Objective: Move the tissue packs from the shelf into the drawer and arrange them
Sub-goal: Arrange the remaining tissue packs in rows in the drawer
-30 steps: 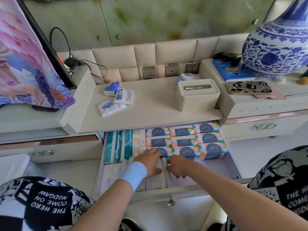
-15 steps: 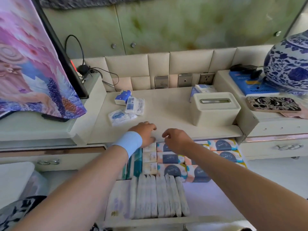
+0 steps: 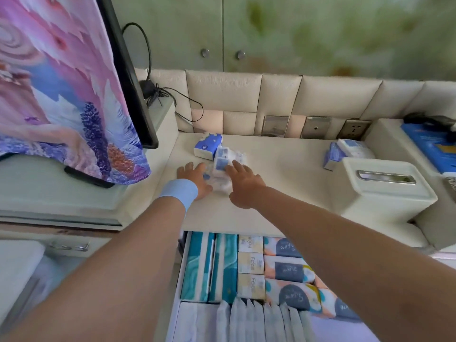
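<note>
Blue-and-white film wraps the small tissue packs clustered at the back left of the shelf [image 3: 283, 176]. A blue pack [image 3: 208, 145] lies nearest the wall, a paler pack [image 3: 222, 159] leans against it, and a clear-wrapped pack [image 3: 219, 183] sits in front.

The left hand [image 3: 195, 180], above a light-blue wristband [image 3: 179, 193], lies flat with its fingers straight along the left side of the clear-wrapped pack. The right hand [image 3: 243, 185] comes in from the other side, fingers stretched out and tips on the paler pack. Neither hand curls round anything yet.

The step looks like gathering the cluster between both palms. Pressing inward evenly and low should keep the slippery wrappers from squirting out. The blue pack may be left behind unless the fingers go past it.

Two more packs [image 3: 345, 150] sit well apart to the right, behind the tissue box [image 3: 380, 193]. The draped screen [image 3: 138, 95] and the raised side of the shelf crowd the left hand, while the way back over the front edge looks open.

Below, the open drawer [image 3: 176, 304] is nearly full of teal packs [image 3: 199, 265], yellow packs [image 3: 250, 265] and orange-and-navy packs [image 3: 286, 267]. Only a strip of bare floor shows at its front right.
</note>
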### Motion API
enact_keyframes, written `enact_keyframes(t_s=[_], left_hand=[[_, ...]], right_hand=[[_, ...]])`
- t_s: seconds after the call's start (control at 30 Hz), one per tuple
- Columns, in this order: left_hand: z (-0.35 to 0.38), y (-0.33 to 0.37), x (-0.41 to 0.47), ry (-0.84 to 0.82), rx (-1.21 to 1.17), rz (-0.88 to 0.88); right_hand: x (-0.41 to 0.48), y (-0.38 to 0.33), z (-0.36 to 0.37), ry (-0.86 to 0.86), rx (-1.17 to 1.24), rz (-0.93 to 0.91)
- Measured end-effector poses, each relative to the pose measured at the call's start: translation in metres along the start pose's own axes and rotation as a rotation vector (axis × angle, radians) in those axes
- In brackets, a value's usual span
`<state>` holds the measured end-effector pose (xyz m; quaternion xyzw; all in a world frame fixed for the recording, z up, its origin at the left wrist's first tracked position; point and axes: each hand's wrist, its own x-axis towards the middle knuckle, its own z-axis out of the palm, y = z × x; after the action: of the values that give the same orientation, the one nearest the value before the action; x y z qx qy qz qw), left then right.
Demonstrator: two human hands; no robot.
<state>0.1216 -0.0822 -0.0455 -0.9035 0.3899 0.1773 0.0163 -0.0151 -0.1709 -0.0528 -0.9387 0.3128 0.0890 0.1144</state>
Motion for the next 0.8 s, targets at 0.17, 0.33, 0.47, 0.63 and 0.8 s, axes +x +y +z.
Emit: enact_keyframes(t_s=[0.17, 0.33, 0.47, 0.63, 0.8], left_hand=[[0.004, -0.006, 0.017, -0.048, -0.013, -0.010], [0.007, 0.002, 0.013, -0.108, 0.111, -0.044], [0.014, 0.018, -0.003, -0.152, 0.080, -0.072], [0.021, 0.034, -0.027, -0.112, -0.026, -0.063], [0.033, 0.052, -0.056, -0.166, -0.133, -0.003]], right_hand=[[0.023, 0.003, 0.002, -0.010, -0.074, -0.031], [0.018, 0.018, 0.003, 0.031, -0.232, -0.028], [0.005, 0.037, 0.005, 0.007, -0.181, 0.028], [-0.035, 0.065, 0.015, 0.043, -0.126, 0.054], [-0.086, 0.087, 0.024, 0.132, -0.054, 0.031]])
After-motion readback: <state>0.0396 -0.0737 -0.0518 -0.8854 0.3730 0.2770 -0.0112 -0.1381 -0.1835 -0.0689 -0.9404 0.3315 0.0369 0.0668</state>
